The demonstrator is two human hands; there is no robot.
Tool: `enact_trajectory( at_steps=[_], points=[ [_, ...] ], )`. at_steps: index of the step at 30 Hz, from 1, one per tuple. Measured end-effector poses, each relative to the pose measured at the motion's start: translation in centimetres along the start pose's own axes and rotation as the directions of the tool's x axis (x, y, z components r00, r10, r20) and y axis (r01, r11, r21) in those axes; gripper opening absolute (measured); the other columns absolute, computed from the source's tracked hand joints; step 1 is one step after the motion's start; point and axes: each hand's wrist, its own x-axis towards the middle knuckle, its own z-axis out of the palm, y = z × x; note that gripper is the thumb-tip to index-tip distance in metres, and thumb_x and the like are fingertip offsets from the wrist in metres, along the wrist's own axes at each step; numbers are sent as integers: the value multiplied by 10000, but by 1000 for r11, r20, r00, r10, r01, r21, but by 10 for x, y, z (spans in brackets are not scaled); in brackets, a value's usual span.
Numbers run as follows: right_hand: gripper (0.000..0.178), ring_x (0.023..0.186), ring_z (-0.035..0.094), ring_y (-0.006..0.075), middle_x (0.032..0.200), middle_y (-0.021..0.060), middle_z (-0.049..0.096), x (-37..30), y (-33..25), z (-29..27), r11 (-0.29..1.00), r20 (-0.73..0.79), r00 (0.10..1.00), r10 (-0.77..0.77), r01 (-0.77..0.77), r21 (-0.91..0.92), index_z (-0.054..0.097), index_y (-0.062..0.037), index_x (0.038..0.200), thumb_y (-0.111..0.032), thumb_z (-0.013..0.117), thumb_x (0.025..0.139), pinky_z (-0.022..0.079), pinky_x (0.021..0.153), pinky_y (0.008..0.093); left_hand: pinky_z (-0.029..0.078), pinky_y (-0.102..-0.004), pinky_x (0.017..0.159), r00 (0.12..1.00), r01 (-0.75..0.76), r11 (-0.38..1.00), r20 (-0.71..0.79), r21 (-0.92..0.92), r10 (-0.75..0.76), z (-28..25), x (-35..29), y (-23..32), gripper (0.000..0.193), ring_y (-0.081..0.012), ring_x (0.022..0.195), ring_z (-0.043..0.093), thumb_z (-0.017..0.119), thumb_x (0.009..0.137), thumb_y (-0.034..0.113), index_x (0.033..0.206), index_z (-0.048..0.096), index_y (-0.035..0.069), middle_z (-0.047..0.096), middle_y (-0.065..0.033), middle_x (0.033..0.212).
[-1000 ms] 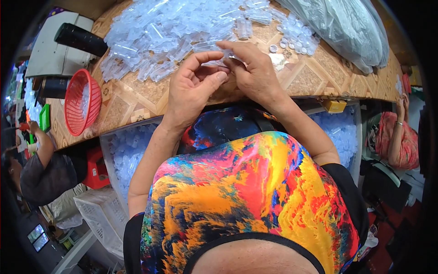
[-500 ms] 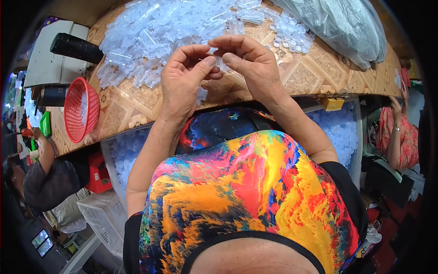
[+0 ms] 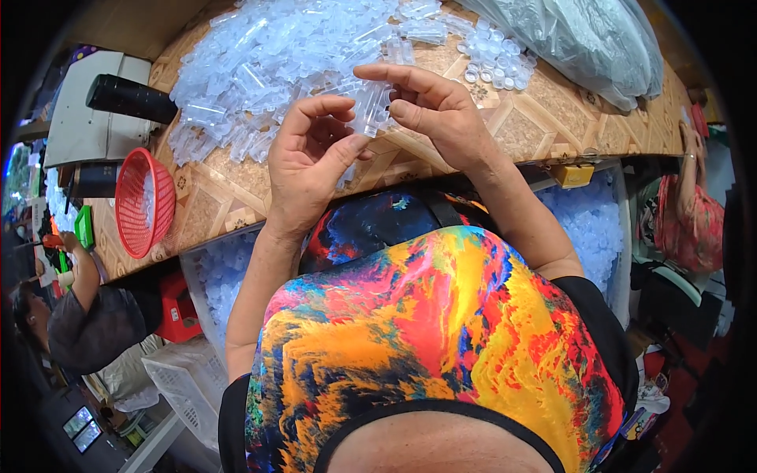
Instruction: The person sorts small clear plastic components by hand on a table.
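Observation:
A small clear plastic tube-like piece [image 3: 369,112] is held in the gap between my hands, above the near part of the heap. The thumb and curled fingers of my left hand [image 3: 303,162] close on its left and lower side. At its right edge are the thumb and bent fingers of my right hand [image 3: 445,118], while that index finger reaches out above the piece. Behind them spreads a large heap of similar clear plastic tubes [image 3: 260,67]. Several small round translucent caps [image 3: 498,57] lie right of the heap. Part of the piece is hidden by my fingers.
On the left stand a red plastic basket [image 3: 146,203] and a black cylinder [image 3: 132,100]. A grey plastic bag [image 3: 579,47] lies at the back right. Bins of clear pieces [image 3: 587,229] sit under the table edge [image 3: 229,217]. Other people are at both sides.
My left hand has dropped slightly and its fingers have parted more. The right index finger has stretched out. The clear piece between the hands now shows more fully.

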Motion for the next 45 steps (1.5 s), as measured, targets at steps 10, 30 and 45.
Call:
enact_trajectory(
  at_steps=[10,30,45],
  points=[
    [629,1247,504,155,1457,107,511,8,2,-1,998,167,984,-56,59,-13,383,-40,1539,-15,606,951,440,1059,310,556,-315,782,933,-353,641,209,681,292,-2,4,17,453,-246,1050,645,797,741,-15,1154,656,105,595,-135,1267],
    [562,1104,615,316,1196,190,651,-6,15,-7,242,-45,974,-223,10,-970,637,-26,1253,-201,802,745,454,975,435,571,-337,947,970,-195,759,10,621,241,-23,-2,-6,540,-231,1174,612,871,716,35,1189,609,44,536,-156,1376],
    [778,1301,491,233,1458,140,487,-12,18,30,981,5,981,-194,193,27,338,38,1531,-74,743,876,386,1118,377,541,-320,997,998,-68,995,6,-79,69,-2,-5,5,711,-187,1118,641,761,805,-104,1429,443,19,614,-157,1246]
  ],
)
